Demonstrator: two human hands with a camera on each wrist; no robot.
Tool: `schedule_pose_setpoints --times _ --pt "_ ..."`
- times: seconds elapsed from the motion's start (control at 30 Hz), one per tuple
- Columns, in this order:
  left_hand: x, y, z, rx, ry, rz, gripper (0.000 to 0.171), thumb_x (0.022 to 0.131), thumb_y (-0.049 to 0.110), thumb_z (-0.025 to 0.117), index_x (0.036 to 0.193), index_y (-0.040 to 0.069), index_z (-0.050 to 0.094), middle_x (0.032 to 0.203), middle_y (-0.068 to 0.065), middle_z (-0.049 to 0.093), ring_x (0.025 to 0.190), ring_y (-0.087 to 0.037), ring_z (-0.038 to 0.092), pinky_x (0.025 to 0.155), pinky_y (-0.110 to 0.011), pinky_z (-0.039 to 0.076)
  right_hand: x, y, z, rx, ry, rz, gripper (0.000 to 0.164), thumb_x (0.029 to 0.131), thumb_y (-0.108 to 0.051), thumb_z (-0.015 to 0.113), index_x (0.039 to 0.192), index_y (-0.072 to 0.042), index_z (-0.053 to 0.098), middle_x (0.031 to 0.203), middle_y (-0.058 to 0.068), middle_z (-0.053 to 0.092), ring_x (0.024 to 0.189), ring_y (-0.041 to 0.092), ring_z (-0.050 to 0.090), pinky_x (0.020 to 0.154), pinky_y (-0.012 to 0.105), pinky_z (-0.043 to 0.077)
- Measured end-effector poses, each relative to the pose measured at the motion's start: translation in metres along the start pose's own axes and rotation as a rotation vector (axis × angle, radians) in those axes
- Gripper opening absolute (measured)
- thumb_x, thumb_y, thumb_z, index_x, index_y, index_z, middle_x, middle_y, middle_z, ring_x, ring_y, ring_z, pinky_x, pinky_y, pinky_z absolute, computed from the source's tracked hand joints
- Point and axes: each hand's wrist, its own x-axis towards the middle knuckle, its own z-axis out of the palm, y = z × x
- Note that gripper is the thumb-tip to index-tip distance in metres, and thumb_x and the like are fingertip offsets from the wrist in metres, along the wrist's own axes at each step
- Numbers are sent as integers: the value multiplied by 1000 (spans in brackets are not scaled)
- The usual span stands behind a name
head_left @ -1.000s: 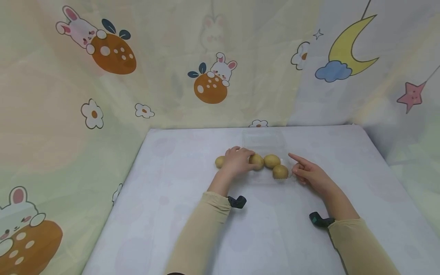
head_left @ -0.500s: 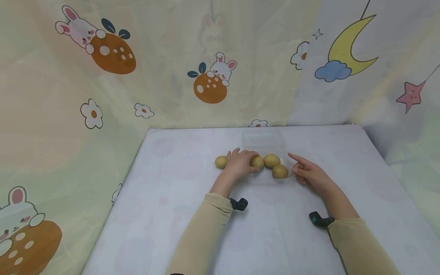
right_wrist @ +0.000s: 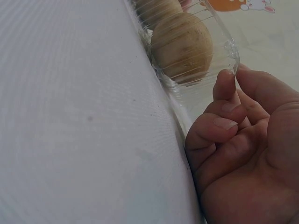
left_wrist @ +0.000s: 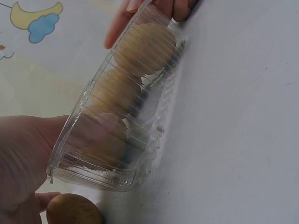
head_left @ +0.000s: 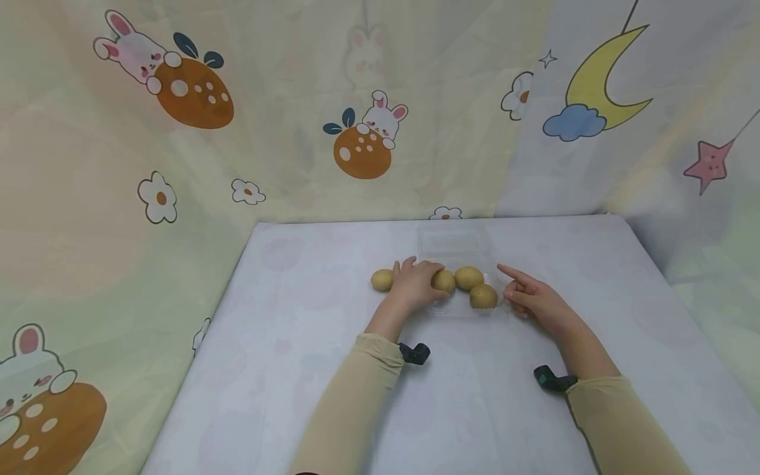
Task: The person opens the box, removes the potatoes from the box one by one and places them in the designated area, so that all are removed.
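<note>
In the head view, a clear plastic box point(head_left: 457, 309) with its lid point(head_left: 452, 241) folded back lies on the table. Three potatoes are inside. My left hand point(head_left: 412, 284) reaches over the box's left side, thumb and fingers round the leftmost potato point(head_left: 444, 282). Beside it are another potato point(head_left: 469, 278) and a nearer potato point(head_left: 483, 297). A loose potato point(head_left: 382, 280) lies outside, left of that hand, partly hidden by it. At the box's right end, my right hand point(right_wrist: 247, 135) pinches the rim between thumb and finger, its other fingers curled.
A white cloth covers the table point(head_left: 475, 396). Behind and along the sides hangs a printed curtain point(head_left: 285, 132) with rabbits, flowers and a moon. The far table edge runs just behind the box lid.
My left hand has shifted slightly right and towards me, still round the leftmost potato, so more of the loose potato shows. The right hand and the box look unmoved.
</note>
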Motion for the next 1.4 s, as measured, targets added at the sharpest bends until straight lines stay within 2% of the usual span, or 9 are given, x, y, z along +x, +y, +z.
schedule_pose_setpoints --times 0.23,0.6,0.73,0.87,1.07,1.4 --pt "0 -2 1 -10 6 30 63 83 49 75 140 30 54 145 8 54 147 -31 31 121 -58 15 0 0 0 0 5 5 62 102 -18 54 156 -10 26 86 -5 54 61 8 44 52 27 42" --pt "-1 -5 2 -1 38 82 65 83 51 75 140 26 55 141 7 57 144 -26 36 122 -43 20 0 1 1 -18 15 11 61 102 -19 55 156 -12 27 86 -4 55 60 9 44 52 31 40" --pt "-2 -6 -2 -12 56 87 66 83 51 75 140 26 54 141 7 58 142 -26 38 121 -44 24 0 0 1 -25 20 12 62 102 -19 55 156 -12 28 87 -2 55 59 11 44 52 32 40" --pt "-4 -9 -7 -28 102 71 66 83 54 73 141 27 54 142 8 57 138 -27 41 116 -45 31 0 0 1 -31 22 16 62 102 -20 56 156 -12 28 87 0 55 59 11 44 52 33 40" --pt "-8 -18 -16 -133 171 72 63 85 53 72 140 27 54 141 6 56 130 -25 45 110 -39 37 0 0 1 -26 17 10 62 102 -19 55 156 -9 27 87 -1 55 59 10 44 52 31 40" --pt "-17 -40 -19 -377 216 152 60 86 43 75 139 24 55 134 2 56 118 -16 54 102 -33 45 -1 2 1 -32 16 17 63 102 -21 56 156 -12 27 85 -5 54 61 8 45 53 27 43"
